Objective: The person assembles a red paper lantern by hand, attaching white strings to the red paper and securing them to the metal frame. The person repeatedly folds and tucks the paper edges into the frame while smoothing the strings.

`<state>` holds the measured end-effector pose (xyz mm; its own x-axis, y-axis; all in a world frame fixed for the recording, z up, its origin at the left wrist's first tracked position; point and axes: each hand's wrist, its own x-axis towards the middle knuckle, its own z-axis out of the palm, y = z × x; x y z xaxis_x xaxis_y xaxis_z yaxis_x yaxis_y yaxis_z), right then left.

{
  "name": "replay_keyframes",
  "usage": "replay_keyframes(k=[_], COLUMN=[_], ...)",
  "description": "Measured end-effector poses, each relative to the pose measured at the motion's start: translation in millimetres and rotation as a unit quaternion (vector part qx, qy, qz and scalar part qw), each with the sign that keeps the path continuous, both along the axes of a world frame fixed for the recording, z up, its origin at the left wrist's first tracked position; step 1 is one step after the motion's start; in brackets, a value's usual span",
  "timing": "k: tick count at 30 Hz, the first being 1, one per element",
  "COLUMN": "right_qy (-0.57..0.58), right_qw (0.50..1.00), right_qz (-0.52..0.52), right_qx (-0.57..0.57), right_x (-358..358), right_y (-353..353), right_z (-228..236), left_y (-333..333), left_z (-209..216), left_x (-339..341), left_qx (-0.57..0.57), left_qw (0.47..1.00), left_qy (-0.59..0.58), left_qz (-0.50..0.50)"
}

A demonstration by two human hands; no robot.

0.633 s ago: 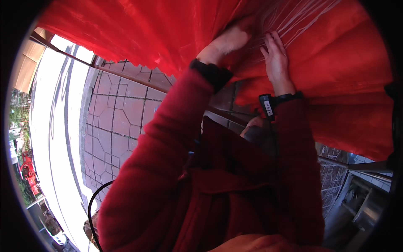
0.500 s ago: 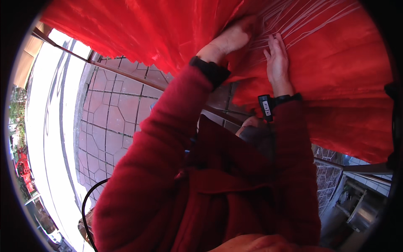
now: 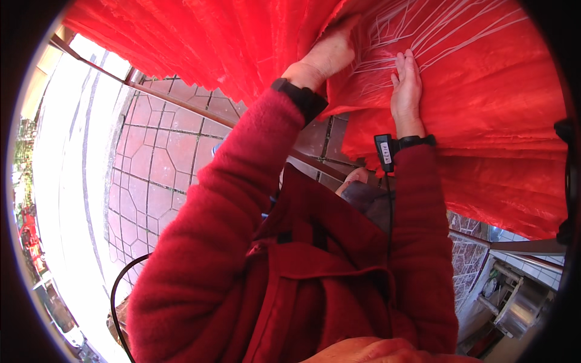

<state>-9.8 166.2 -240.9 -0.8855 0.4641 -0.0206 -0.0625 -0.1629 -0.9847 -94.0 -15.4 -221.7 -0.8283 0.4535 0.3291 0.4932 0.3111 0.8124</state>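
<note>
A large pleated red fabric fills the top and right of the frame, its folds fanning down toward the lower right. The left hand, upper centre, has its grip closed on a fold. Just right of it, the right hand lies flat and open against white strings. No containers are visible.

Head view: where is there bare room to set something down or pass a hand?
The paved floor, between the metal rail and the left sleeve, lies bare. Up top it is crowded: red cloth fills the frame, the left hand tucked into its folds, the right hand flat on it.
</note>
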Motion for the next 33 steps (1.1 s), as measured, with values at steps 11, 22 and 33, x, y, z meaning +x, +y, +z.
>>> replay_keyframes(k=[11,22,33], right_qy=[0.002,-0.031,0.0], right_qw=[1.0,0.999,0.974], right_qz=[-0.018,0.009,0.115], right_qx=[0.007,0.022,0.193], right_x=[2,2,11], right_y=[7,-2,-37], right_z=[2,4,29], left_y=[1,7,1], left_z=[-10,-2,7], left_x=[-8,-10,-27], left_qx=[0.012,0.083,0.113], left_qw=[0.999,0.993,0.975], left_qy=[0.034,-0.079,-0.163], left_qz=[0.002,-0.038,-0.103])
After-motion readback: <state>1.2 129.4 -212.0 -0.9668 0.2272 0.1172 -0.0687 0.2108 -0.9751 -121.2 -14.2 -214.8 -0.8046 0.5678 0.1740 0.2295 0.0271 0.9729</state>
